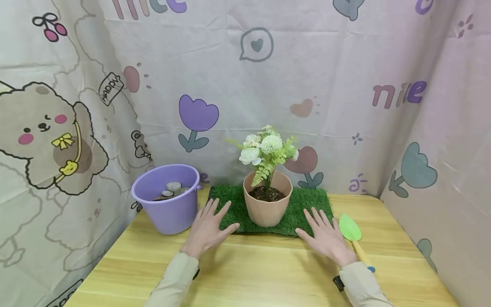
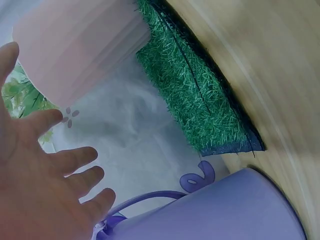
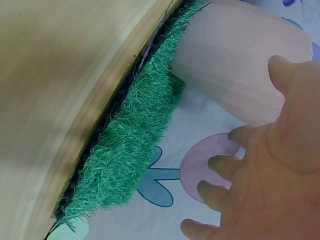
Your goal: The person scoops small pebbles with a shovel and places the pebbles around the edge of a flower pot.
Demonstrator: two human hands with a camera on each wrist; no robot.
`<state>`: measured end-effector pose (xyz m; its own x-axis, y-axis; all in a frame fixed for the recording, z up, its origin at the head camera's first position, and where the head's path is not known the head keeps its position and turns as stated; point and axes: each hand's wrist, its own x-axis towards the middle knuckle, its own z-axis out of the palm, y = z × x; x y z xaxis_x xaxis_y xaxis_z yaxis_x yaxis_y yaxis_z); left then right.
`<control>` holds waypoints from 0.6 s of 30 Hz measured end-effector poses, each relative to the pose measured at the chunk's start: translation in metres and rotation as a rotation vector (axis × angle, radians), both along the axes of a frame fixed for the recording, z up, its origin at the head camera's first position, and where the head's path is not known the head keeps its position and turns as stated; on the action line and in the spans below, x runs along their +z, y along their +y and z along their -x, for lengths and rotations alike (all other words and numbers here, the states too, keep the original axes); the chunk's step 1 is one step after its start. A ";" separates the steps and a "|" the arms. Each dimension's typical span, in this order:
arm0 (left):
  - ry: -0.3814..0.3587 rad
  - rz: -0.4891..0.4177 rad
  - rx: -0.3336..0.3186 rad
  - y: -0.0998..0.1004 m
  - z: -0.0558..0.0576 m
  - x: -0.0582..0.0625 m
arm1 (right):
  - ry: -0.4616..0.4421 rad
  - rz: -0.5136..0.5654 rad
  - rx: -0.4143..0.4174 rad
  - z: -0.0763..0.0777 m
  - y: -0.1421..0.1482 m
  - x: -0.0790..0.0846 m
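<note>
A faceted pink flowerpot (image 1: 267, 211) stands upright on a green artificial turf mat (image 1: 307, 213). Dark soil (image 1: 267, 194) fills it, and white flowers with green leaves (image 1: 270, 145) rise from the middle. My left hand (image 1: 209, 228), fingers spread, is over the mat's left front corner, between the pot and a purple bucket (image 1: 168, 215). On the other side my right hand (image 1: 326, 238) has its fingers spread near the mat's right front edge. Both hands hold nothing and are apart from the pot. In the left wrist view the bucket (image 2: 215, 215) lies beyond the left fingertips.
Several grey stones (image 1: 174, 186) lie inside the bucket. A toy trowel (image 1: 350, 228) with a green blade and yellow handle rests right of the mat, beside the right hand. Printed curtains (image 1: 245, 85) enclose the wooden table (image 1: 261, 273) at the back and sides.
</note>
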<state>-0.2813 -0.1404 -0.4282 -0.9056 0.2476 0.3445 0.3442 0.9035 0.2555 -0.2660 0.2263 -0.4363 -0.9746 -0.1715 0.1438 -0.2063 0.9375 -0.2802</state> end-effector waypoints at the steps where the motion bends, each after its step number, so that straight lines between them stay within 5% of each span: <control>1: 0.004 0.001 -0.005 0.000 0.000 0.000 | 0.002 -0.002 0.000 0.000 0.000 0.000; 18: 0.151 -0.079 -0.027 -0.011 0.002 0.002 | 0.024 0.022 0.000 -0.003 0.004 -0.007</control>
